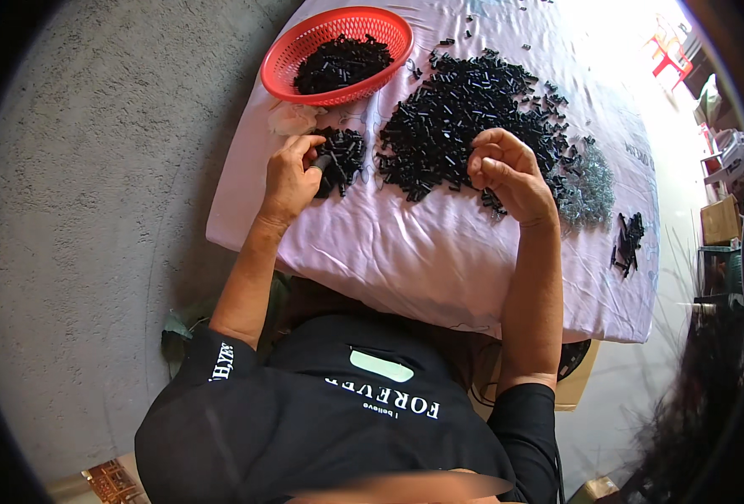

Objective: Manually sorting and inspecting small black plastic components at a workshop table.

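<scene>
My left hand (pixel 290 181) is curled at the left edge of a small heap of black pieces (pixel 346 160). A small black tube-like piece (pixel 322 162) shows between its thumb and fingers. Above the front right part of a large pile of short black tube-like pieces (pixel 460 113), my right hand (pixel 513 175) has its fingers bent in and pressed together. Whatever those fingertips hold, if anything, is too small to make out. Right of that hand lies a heap of small shiny, silvery-clear parts (pixel 588 189).
A red perforated plastic basket (pixel 397 38), partly filled with black pieces, stands at the far left of the cloth-covered table (pixel 389 260). Crumpled pale plastic (pixel 292 119) lies by it. Another small black cluster (pixel 629 245) sits near the right edge. A grey wall (pixel 120 168) rises at left.
</scene>
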{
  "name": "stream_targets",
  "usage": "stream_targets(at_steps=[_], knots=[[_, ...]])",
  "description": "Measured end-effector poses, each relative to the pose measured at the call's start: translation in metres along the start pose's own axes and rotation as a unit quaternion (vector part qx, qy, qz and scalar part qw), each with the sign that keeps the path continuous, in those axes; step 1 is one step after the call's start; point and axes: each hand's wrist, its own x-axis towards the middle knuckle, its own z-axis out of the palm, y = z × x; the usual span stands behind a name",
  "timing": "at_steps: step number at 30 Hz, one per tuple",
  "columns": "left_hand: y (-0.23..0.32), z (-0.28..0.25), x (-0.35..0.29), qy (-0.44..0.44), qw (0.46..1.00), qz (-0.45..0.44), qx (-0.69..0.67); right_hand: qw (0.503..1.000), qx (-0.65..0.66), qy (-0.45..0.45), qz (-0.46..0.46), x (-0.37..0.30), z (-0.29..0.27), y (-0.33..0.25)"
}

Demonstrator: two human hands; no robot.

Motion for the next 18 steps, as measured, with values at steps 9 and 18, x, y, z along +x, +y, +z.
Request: stream_targets(at_steps=[9,18], knots=[[0.041,0.011,0.008,0.027,0.999,0.025,0.004,0.997,-0.003,0.053,-0.048,-0.006,-0.019,-0.006],[0.13,0.1,-0.011,-0.167,0.942,0.227,-0.183,0.996,0.006,0.065,-0.055,-0.005,-0.023,-0.006]])
